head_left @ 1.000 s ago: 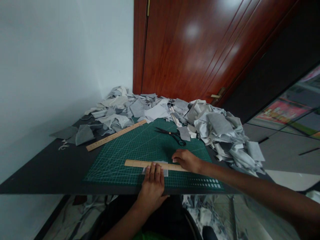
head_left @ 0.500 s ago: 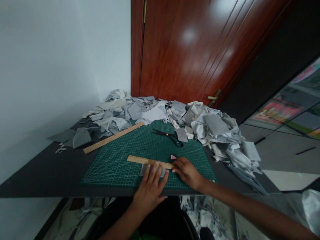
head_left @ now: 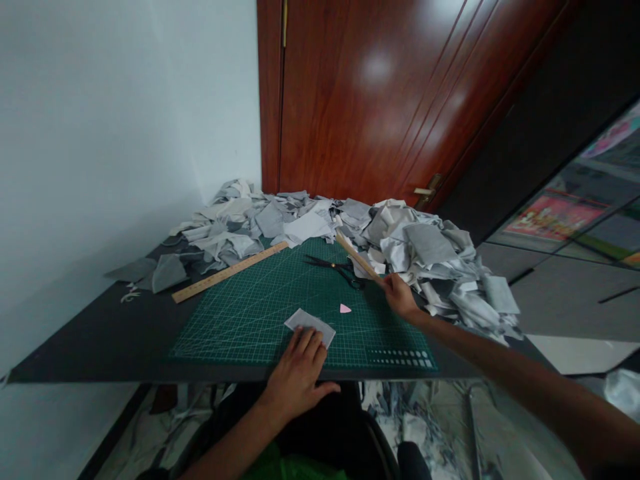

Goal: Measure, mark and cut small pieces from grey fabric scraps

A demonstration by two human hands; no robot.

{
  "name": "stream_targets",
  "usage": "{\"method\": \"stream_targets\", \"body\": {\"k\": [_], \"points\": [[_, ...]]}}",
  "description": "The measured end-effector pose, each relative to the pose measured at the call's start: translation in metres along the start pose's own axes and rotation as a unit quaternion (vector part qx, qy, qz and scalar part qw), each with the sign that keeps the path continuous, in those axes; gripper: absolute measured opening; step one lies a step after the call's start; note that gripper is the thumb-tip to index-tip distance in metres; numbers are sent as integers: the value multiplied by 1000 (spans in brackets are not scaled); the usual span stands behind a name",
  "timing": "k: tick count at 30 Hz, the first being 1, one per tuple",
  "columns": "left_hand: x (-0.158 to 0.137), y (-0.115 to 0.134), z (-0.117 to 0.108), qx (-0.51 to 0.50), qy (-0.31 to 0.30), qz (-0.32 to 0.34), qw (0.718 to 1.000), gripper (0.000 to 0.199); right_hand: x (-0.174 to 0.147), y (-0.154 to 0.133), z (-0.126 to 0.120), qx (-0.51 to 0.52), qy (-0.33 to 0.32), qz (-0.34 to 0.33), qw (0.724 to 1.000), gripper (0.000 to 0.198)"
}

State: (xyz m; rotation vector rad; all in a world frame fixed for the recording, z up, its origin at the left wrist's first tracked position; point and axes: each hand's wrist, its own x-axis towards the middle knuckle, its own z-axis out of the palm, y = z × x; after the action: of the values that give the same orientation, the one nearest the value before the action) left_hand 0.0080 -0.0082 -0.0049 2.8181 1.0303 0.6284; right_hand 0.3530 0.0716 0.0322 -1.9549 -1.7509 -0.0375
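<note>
My left hand (head_left: 298,367) lies with its fingers stretched out on a small grey fabric piece (head_left: 311,324) near the front of the green cutting mat (head_left: 240,313). Gripped at one end by my right hand (head_left: 400,295) is a wooden ruler (head_left: 361,260), slanting up and left over the mat's right side. Its far end reaches the fabric scraps. Black scissors (head_left: 334,265) lie just left of that ruler, their handles partly behind it. A small pink piece of tailor's chalk (head_left: 345,309), by its look, rests on the mat between my hands.
A second wooden ruler (head_left: 230,272) lies across the mat's left edge. Heaps of grey and white fabric scraps (head_left: 430,247) line the back and right of the dark table (head_left: 100,340). Behind stand a wall and a reddish wooden door (head_left: 360,113). More scraps litter the floor.
My right hand has lifted the ruler off the fabric piece and carried it away to the back right. The fabric piece has turned slightly under my left hand.
</note>
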Motion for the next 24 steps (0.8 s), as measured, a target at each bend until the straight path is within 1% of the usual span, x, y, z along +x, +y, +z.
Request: {"method": "stream_targets", "body": {"k": [2,4,7,8,10,12,15,18,20,22,24], "points": [[1,1,-4,-28,10,-14,999,68,9,4,-3,-31,13,10,999,30],[2,1,-10,-61,22,-28,998,55,12,-1,-3,-50,0,-18,999,35],[7,-1,-18,-117,41,-42,991,16,12,-22,8,-58,-72,-106,990,37],[8,-3,-20,-137,45,-45,988,7,14,-30,13,-60,-98,-130,985,40],[11,-8,-21,-177,47,-51,982,15,19,-45,23,-73,-134,-152,977,52],[12,-14,-19,-220,34,-46,974,19,29,-56,30,-95,-151,-146,973,61],[9,-20,-16,-250,26,-48,967,22,47,-66,28,-127,-186,-140,964,74],[6,-27,-19,-242,7,-44,969,24,62,-73,16,-150,-232,-157,948,71],[4,-34,-25,-243,-11,-29,970,21,65,-79,8,-165,-248,-152,942,68],[5,-41,-30,-251,-25,-15,968,17,59,-87,4,-175,-247,-132,944,72],[6,-45,-34,-263,-31,3,964,16,47,-93,5,-173,-233,-105,951,77]]}}
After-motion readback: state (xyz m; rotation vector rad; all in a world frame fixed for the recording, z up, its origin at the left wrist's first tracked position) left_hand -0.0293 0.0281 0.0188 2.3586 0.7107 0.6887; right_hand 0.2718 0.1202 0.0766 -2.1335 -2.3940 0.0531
